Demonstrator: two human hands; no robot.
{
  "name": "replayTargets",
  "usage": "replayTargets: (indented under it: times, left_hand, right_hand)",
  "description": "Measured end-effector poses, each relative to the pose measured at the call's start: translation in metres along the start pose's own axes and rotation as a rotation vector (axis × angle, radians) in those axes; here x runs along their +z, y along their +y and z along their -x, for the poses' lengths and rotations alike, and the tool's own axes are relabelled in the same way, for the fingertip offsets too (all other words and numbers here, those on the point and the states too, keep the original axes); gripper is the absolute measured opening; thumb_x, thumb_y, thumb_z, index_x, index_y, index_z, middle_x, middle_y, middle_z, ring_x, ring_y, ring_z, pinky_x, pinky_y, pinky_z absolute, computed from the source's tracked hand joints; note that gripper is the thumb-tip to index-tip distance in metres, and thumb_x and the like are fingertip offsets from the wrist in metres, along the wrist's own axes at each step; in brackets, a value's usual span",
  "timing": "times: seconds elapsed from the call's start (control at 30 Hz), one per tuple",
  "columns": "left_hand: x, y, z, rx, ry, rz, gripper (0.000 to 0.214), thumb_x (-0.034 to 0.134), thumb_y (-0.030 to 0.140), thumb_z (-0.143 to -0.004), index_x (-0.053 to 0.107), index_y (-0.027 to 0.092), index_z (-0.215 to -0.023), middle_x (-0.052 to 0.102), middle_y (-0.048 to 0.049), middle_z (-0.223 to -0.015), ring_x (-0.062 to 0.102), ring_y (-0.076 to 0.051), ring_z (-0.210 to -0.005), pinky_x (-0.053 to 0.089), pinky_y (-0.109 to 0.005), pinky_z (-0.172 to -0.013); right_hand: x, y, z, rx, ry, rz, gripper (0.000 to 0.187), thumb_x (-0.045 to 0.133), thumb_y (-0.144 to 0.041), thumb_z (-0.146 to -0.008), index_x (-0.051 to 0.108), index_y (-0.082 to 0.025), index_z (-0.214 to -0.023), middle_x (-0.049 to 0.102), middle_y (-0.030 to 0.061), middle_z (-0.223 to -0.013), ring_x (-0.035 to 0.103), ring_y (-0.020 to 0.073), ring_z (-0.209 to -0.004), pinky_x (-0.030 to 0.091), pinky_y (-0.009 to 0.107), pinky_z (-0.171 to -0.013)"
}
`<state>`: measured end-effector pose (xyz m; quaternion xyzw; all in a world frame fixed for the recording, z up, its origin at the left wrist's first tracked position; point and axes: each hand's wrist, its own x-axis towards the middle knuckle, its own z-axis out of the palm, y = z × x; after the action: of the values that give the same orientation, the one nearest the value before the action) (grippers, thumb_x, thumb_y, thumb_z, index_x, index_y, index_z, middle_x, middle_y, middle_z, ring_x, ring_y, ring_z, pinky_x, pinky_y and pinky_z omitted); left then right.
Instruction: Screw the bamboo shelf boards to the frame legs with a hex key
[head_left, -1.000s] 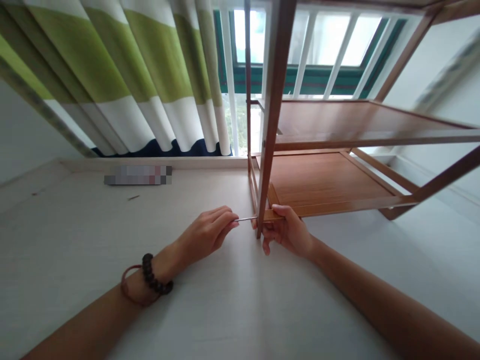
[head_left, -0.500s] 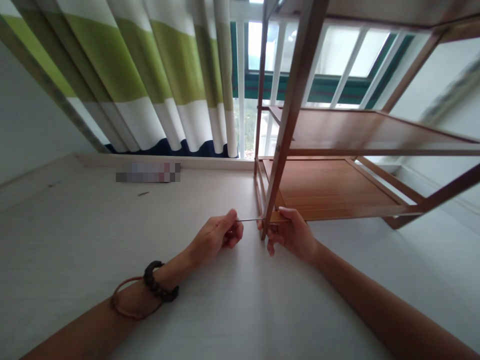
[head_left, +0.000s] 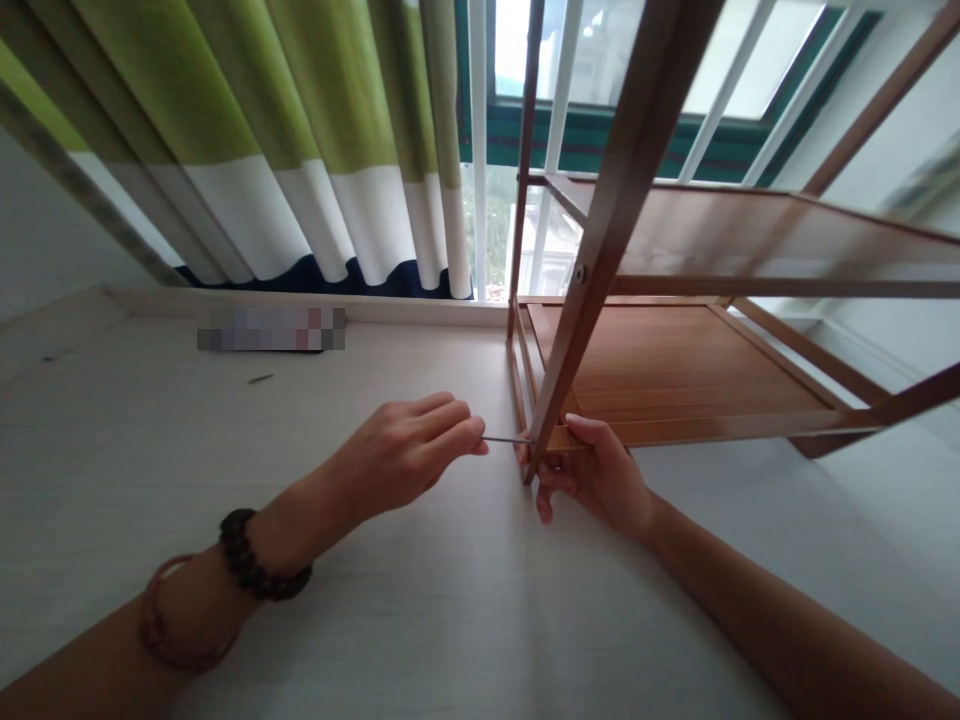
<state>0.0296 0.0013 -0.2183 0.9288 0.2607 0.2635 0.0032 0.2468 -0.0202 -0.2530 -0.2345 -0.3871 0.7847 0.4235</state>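
Observation:
My left hand [head_left: 420, 445] is closed, knuckles up, around the end of a thin metal rod [head_left: 504, 439] that looks like a hex key. The rod runs sideways to the lower end of the front leg [head_left: 592, 270] of a brown wooden rack [head_left: 660, 355], its tip meeting the leg. Whether the rod has a handle is hidden by my fingers. Around the rack's bottom rail, just right of that leg, my right hand [head_left: 600, 470] is closed, thumb on top and fingers beneath. A round bolt head [head_left: 580, 273] shows higher on the same leg.
A blurred-out flat packet [head_left: 274, 329] lies on the pale floor [head_left: 337, 610] at the back left, with a small thin piece [head_left: 261, 379] in front of it. Striped curtains [head_left: 330, 120] hang behind, beside a barred window [head_left: 555, 110]. The rack's upper shelf [head_left: 720, 235] overhangs the bottom one.
My left hand has turned over from thumb-up to knuckles-up, still on the rod. My right hand keeps its grip on the rail. The view has come slightly closer and tilted down.

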Motion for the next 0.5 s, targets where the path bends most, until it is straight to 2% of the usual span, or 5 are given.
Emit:
replayTargets:
  times: [0.1, 0.2, 0.27, 0.4, 0.5]
  left_hand:
    - [0.003, -0.003, 0.002, 0.092, 0.054, -0.091, 0.009, 0.046, 0.02, -0.084, 0.052, 0.018, -0.077, 0.053, -0.0009, -0.066, 0.047, -0.012, -0.061, 0.035, -0.023, -0.056]
    - [0.008, 0.003, 0.005, -0.001, 0.075, 0.056, 0.012, 0.044, 0.023, -0.085, 0.052, 0.017, -0.078, 0.053, -0.0005, -0.066, 0.048, -0.01, -0.06, 0.036, -0.022, -0.057]
    - [0.01, 0.011, 0.007, -0.154, 0.009, 0.253, 0.021, 0.037, 0.026, -0.088, 0.051, 0.016, -0.075, 0.053, 0.0005, -0.063, 0.047, -0.009, -0.056, 0.037, -0.021, -0.057]
    - [0.01, 0.027, 0.005, -0.547, -0.132, 0.707, 0.038, 0.026, 0.038, -0.09, 0.044, 0.016, -0.064, 0.042, 0.0037, -0.051, 0.037, -0.007, -0.046, 0.032, -0.021, -0.049]
    - [0.006, 0.034, -0.001, -0.779, -0.184, 1.178, 0.04, 0.025, 0.047, -0.087, 0.039, 0.018, -0.065, 0.034, 0.0046, -0.051, 0.031, -0.008, -0.045, 0.027, -0.021, -0.042]
  right_hand:
    - [-0.001, 0.0, -0.001, 0.005, 0.007, 0.01, 0.026, 0.035, -0.037, -0.08, 0.049, -0.015, -0.078, 0.058, 0.006, -0.076, 0.033, 0.0078, -0.047, 0.048, 0.031, -0.043]
    - [-0.002, 0.0, -0.002, 0.011, 0.0, 0.018, 0.026, 0.035, -0.038, -0.08, 0.049, -0.016, -0.077, 0.058, 0.0054, -0.077, 0.035, 0.008, -0.047, 0.048, 0.031, -0.044]
    - [-0.003, 0.0, -0.002, 0.009, -0.012, 0.012, 0.025, 0.035, -0.037, -0.08, 0.048, -0.016, -0.079, 0.058, 0.0049, -0.076, 0.035, 0.008, -0.047, 0.048, 0.031, -0.044]
    - [-0.003, -0.001, -0.003, 0.006, -0.028, -0.005, 0.024, 0.033, -0.035, -0.081, 0.047, -0.016, -0.082, 0.059, 0.0045, -0.075, 0.034, 0.0081, -0.046, 0.048, 0.031, -0.043]
    - [-0.002, -0.001, -0.003, 0.0, -0.034, -0.005, 0.023, 0.033, -0.035, -0.081, 0.047, -0.016, -0.08, 0.059, 0.0044, -0.075, 0.033, 0.0078, -0.045, 0.048, 0.031, -0.042]
